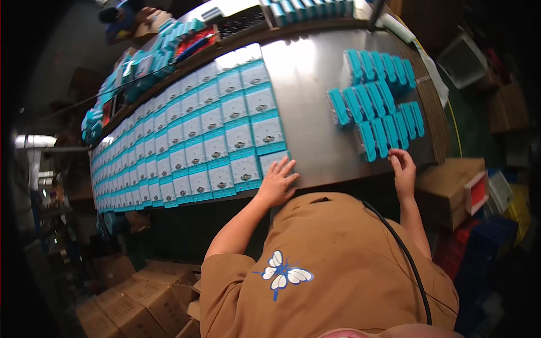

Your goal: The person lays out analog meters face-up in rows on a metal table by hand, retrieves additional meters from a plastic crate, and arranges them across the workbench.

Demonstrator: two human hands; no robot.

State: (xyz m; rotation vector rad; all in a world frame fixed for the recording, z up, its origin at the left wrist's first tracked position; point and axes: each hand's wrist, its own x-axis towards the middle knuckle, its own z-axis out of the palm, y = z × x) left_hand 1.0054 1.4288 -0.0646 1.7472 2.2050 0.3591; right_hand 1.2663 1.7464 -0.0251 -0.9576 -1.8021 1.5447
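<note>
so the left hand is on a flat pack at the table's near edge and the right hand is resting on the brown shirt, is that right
Not quite: the right hand is off the shirt, at the near end of the packs on edge, as the head view shows. The left hand is on a flat pack, as you said.

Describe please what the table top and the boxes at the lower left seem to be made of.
The table top: probably sheet metal with a smooth, satin finish; it is grey and throws back bright glare.
The boxes: most likely cardboard, matte, judging by their brown faces with dark print.
</note>
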